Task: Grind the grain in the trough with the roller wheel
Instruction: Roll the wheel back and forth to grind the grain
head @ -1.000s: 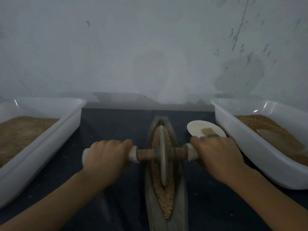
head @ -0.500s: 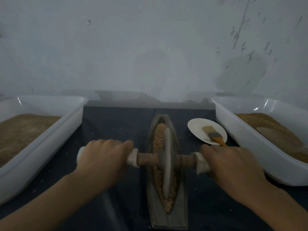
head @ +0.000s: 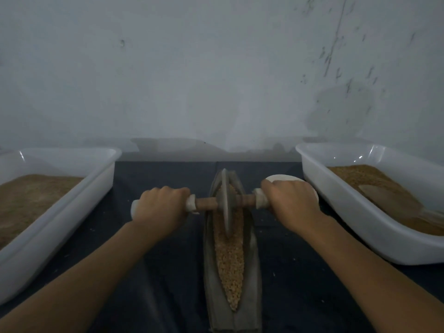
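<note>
- White plastic tub (head: 79,200) at the left edge of the frame, holding fine brown meal (head: 28,200).
- Second white tub (head: 341,195) at the right edge, also part-filled with brown meal (head: 360,176); wooden scoop (head: 389,200) lying in it.
- Small white dish (head: 283,177) right of centre, mostly hidden.
- Dark cloth (head: 168,171) across the lower frame, speckled with pale crumbs.
- Grey stained wall (head: 216,68) filling the upper half.

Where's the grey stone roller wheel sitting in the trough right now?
In the head view, the grey stone roller wheel stands upright at the far end of the long grey trough, centred between both hands.
</note>
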A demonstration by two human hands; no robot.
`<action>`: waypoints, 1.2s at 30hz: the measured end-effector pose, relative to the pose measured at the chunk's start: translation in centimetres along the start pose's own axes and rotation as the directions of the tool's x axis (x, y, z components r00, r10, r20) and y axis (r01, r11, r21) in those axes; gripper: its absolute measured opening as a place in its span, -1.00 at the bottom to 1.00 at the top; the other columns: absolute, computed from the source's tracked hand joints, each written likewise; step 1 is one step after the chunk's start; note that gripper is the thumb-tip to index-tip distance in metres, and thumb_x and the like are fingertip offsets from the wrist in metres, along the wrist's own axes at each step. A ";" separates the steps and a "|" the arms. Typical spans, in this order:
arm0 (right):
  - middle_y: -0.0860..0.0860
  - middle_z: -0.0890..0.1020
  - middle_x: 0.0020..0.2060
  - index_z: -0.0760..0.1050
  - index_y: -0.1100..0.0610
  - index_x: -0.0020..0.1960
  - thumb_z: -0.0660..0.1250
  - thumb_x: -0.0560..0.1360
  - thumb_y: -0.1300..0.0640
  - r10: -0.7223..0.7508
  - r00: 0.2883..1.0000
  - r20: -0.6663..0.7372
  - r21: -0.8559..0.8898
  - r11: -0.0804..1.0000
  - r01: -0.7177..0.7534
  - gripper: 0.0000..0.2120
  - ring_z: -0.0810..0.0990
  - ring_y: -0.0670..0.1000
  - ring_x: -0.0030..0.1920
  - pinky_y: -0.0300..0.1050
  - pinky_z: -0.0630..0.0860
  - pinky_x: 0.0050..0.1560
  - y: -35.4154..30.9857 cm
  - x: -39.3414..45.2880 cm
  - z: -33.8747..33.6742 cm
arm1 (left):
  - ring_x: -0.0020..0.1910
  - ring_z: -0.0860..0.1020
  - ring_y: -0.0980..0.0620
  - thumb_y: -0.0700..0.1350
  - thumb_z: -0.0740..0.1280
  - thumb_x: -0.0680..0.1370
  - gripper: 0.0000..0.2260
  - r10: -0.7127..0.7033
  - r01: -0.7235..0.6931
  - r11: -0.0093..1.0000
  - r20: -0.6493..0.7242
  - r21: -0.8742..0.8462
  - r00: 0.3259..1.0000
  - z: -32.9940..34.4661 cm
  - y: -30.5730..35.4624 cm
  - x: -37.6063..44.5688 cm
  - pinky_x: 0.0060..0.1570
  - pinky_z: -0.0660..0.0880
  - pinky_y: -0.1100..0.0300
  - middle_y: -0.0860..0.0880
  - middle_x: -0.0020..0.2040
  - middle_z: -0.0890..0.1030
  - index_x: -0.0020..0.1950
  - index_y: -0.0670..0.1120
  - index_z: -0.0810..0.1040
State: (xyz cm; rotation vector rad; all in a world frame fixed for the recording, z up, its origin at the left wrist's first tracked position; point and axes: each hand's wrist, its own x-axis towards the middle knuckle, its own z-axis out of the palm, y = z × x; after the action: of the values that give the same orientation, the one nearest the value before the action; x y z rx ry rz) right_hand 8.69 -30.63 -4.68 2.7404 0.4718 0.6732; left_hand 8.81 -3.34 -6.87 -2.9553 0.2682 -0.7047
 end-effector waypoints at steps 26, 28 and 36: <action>-0.05 0.51 -0.42 0.42 -0.01 -0.20 0.60 0.13 0.10 -0.041 0.995 -0.091 0.103 0.993 0.050 -0.60 0.48 -0.02 -0.48 -0.10 0.43 -0.55 -0.6 -7.5 -2.7 | -0.55 0.37 0.03 0.06 0.49 0.25 -0.59 0.233 -0.229 0.972 -0.078 0.061 0.969 -3.8 -0.2 -6.2 -0.47 0.12 0.23 0.08 -0.47 0.35 -0.30 0.10 0.22; -0.04 0.44 -0.52 0.39 0.03 -0.31 0.63 -0.03 0.21 -0.053 0.988 -0.146 0.134 0.988 0.072 -0.53 0.39 0.00 -0.59 -0.14 0.32 -0.66 -0.7 -8.9 -3.5 | -0.63 0.37 0.00 0.00 0.57 0.08 -0.54 0.269 -0.263 0.963 -0.136 0.060 0.954 -4.6 -0.5 -7.7 -0.47 0.03 0.27 0.06 -0.53 0.36 -0.35 0.07 0.27; -0.04 0.54 -0.37 0.41 0.02 -0.14 0.55 0.26 0.04 -0.032 0.994 -0.108 -0.022 0.999 0.030 -0.66 0.52 0.03 -0.40 -0.15 0.29 -0.45 0.0 -2.3 0.2 | -0.36 0.50 0.00 0.14 0.33 0.45 -0.73 0.077 -0.076 0.996 -0.041 0.042 0.996 -0.7 -0.8 -2.2 -0.36 0.24 0.16 0.10 -0.34 0.48 -0.23 0.12 0.25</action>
State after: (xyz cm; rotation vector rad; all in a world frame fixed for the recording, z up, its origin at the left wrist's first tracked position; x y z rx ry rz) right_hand 6.83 -31.52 -5.83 2.6813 0.5272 0.8168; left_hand 6.71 -2.18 -7.10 -2.8775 0.3640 -0.7555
